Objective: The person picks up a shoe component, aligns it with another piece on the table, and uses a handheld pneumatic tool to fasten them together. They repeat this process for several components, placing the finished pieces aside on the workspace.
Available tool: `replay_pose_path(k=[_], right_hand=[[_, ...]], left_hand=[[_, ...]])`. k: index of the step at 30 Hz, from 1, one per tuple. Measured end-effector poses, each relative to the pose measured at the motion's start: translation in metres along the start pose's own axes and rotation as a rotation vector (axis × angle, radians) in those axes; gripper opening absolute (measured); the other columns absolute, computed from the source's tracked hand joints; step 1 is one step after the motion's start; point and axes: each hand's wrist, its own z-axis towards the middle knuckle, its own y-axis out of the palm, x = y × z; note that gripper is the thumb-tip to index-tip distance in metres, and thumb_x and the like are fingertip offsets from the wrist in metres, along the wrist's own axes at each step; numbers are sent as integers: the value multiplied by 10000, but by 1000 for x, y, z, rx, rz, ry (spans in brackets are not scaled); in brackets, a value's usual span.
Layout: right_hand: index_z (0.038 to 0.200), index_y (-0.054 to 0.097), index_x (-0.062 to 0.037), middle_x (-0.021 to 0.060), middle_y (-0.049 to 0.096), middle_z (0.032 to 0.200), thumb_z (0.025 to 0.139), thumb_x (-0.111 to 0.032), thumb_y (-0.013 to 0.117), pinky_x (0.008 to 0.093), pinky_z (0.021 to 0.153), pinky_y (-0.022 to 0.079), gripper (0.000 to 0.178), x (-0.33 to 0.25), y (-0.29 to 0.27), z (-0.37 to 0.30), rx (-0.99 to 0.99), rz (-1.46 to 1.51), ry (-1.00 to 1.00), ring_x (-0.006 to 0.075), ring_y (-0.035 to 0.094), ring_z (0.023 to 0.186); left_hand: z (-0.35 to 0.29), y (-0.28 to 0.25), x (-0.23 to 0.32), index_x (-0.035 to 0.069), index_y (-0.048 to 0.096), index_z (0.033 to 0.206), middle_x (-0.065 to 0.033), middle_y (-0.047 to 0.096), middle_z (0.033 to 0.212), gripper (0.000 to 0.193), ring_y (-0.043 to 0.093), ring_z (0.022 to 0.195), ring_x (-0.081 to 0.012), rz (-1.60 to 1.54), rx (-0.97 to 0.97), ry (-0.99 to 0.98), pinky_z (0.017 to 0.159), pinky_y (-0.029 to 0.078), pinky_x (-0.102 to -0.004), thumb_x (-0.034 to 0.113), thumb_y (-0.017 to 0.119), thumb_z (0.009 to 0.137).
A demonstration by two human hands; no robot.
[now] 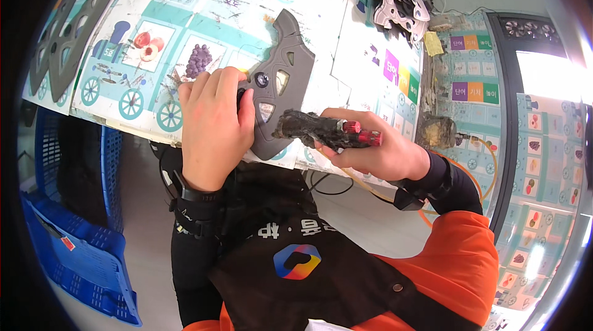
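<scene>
A curved dark grey plastic part (295,77) with several cut-out openings and a round black knob lies at the table's front edge. My left hand (216,118) is closed on its left side, the thumb by the knob; the palm side is hidden. In my right hand (377,145) is a black-taped tool (315,129) with two red cylindrical ends. The tool's dark head touches or overlaps the lower right of the grey part; I cannot tell which.
The table (210,3) has a patterned sheet with fruit pictures. More grey parts (77,34) lie at the far left, with black and pale parts (398,0) at the back right. A yellow-orange hose (494,170) runs on the right. Blue crates (80,257) stand lower left.
</scene>
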Motion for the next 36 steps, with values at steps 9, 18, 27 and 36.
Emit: replay_pose_path(k=[9, 18, 27, 36], right_hand=[[1138, 646, 26, 38, 515, 758, 887, -62, 668, 334, 630, 420, 267, 4, 8, 2, 59, 81, -67, 117, 446, 695], [1173, 642, 29, 40, 574, 806, 873, -54, 666, 326, 670, 444, 312, 1, 8, -6, 148, 38, -119, 114, 477, 729], [1226, 627, 48, 48, 648, 945, 873, -41, 667, 309, 754, 486, 366, -7, 3, -6, 191, 158, 48, 110, 536, 830], [1225, 650, 20, 30, 647, 965, 888, -40, 664, 287, 780, 488, 343, -2, -6, -2, 150, 111, 114, 105, 554, 852]], left_hand=[[0, 0, 0, 66, 614, 1092, -97, 668, 959, 229, 620, 935, -313, -4, -11, -4, 857, 414, -463, 55, 743, 903], [-1, -1, -2, 66, 612, 1101, -101, 666, 968, 220, 616, 935, -323, -12, -22, -2, 868, 413, -467, 58, 726, 914], [0, -4, -1, 60, 640, 1143, -104, 701, 1054, 237, 640, 985, -343, -3, -53, -18, 889, 432, -459, 67, 741, 928], [-2, -3, -2, 58, 643, 1147, -97, 697, 1055, 225, 637, 989, -341, 6, -73, -25, 900, 433, -457, 73, 734, 942]])
